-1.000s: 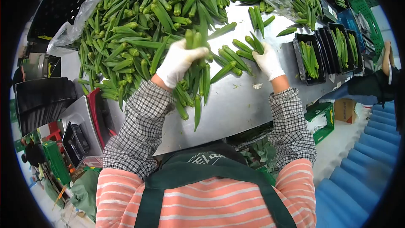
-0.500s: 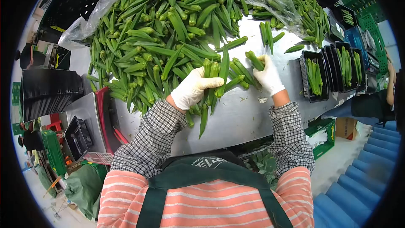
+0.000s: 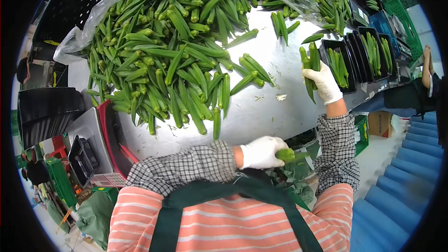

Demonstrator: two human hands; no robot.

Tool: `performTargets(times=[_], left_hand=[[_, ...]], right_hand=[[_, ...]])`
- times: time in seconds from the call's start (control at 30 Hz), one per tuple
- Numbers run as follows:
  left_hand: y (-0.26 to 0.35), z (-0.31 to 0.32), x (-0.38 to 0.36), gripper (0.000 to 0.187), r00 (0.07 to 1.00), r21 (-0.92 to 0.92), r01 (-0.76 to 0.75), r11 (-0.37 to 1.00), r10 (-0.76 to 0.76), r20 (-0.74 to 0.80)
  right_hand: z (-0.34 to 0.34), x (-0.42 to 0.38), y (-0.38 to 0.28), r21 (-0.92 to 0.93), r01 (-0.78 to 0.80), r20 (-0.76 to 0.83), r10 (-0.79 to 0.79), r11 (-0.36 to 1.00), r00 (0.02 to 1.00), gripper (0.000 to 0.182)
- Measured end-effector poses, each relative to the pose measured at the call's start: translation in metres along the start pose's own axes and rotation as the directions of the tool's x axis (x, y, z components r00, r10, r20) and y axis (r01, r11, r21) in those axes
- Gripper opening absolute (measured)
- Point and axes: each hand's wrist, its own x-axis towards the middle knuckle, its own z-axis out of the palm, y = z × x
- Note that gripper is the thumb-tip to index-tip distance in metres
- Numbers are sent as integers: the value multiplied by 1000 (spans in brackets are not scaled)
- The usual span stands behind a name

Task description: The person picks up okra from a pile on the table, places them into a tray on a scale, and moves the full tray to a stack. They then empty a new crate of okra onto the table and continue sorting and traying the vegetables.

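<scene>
My left hand [image 3: 263,152], in a white glove, is low in front of the apron at the table's near edge. Its fingers are closed round an okra pod [image 3: 285,155], whose end sticks out to the right. Farther right, my gloved right hand [image 3: 323,80] grips okra pods [image 3: 313,60] that stand roughly upright, beside a black tray [image 3: 353,87] with okra in it. A large heap of okra [image 3: 163,56] covers the left and middle of the metal table [image 3: 252,121], and a few loose pods [image 3: 252,67] lie right of the heap.
Clear plastic [image 3: 100,14] edges the heap. More black trays with okra [image 3: 372,49] stand at the right. Stacked black trays [image 3: 46,112] are at the left. A co-worker's arm [image 3: 426,65] shows at far right. A cardboard box [image 3: 379,123] and blue rollers [image 3: 410,168] lie lower right.
My left hand has moved from the heap down and right, toward my body. My right hand has moved right, up to the trays, and now holds more than one okra pod.
</scene>
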Motion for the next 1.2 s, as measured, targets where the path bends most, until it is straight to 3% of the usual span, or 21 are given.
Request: performTargets(times=[0.07, 0.13, 0.2, 0.27, 0.33, 0.37, 0.47, 0.53, 0.6, 0.77, 0.8, 0.83, 0.87, 0.97, 1.0, 1.07, 1.1, 1.2], left_hand=[[-2, 3, 4, 24, 995, 75, 10, 997, -3, -96], [-12, -23, 5, 18, 940, 206, 45, 977, 28, -340], [-31, -65, 6, 17, 831, 516, 179, 838, 152, -535], [-41, -92, 11, 18, 744, 621, 390, 680, 164, -647], [-55, -105, 19, 21, 740, 625, 582, 520, -19, -673], [-59, -106, 19, 20, 745, 616, 593, 518, -63, -665], [-63, -95, 8, 17, 823, 700, 486, 524, -5, -568], [-58, -87, 3, 14, 885, 835, 306, 458, 186, -427], [-53, -93, 10, 13, 931, 823, 190, 536, 168, -325], [-60, -121, 40, 41, 950, 911, 163, 378, 188, -248], [-64, -123, 45, 47, 948, 923, 164, 347, 202, -245], [-68, -126, 51, 58, 982, 938, 147, 314, 65, -176], [-71, -126, 56, 57, 985, 934, 148, 324, 38, -169], [-73, -124, 70, 52, 989, 940, 138, 313, 1, -146], [-72, -120, 69, 38, 980, 945, 124, 302, 110, -164], [-59, -111, 64, 22, 992, 953, 122, 276, -15, -122], [-55, -109, 60, 13, 995, 960, 96, 264, -9, -97], [-60, -99, 46, 18, 993, 892, 58, 448, 67, -97]], right_hand=[[3, -3, 1, -61, 53, -2, -53, 997, 999, 30], [15, -3, 2, -117, 102, 25, -100, 988, 995, 31], [32, 6, 10, -149, 171, 39, -167, 974, 985, 31], [51, 13, 9, -106, 171, 78, -163, 980, 984, 37], [63, 21, 10, -64, 153, 89, -147, 986, 985, 38], [63, 22, 11, -52, 160, 92, -155, 986, 984, 38], [60, 25, 9, -25, 161, 82, -159, 987, 984, 38], [51, 24, 6, -19, 132, 47, -131, 991, 990, 38], [47, 28, 10, -2, 138, 14, -138, 990, 990, 35], [53, 43, 9, -55, 201, 21, -200, 978, 980, 29], [56, 48, 7, -138, 239, 33, -236, 961, 971, 30], [60, 55, 4, -219, 274, 48, -271, 936, 962, 30], [65, 63, 1, -297, 310, 68, -303, 903, 950, 31], [86, 88, -12, -521, 415, 127, -413, 746, 902, 35], [93, 96, -15, -583, 445, 153, -447, 679, 882, 36], [106, 112, -16, -723, 497, 248, -492, 479, 835, 40], [113, 119, -17, -780, 508, 300, -495, 366, 816, 42], [125, 134, -13, -866, 486, 374, -489, 120, 788, 42]])
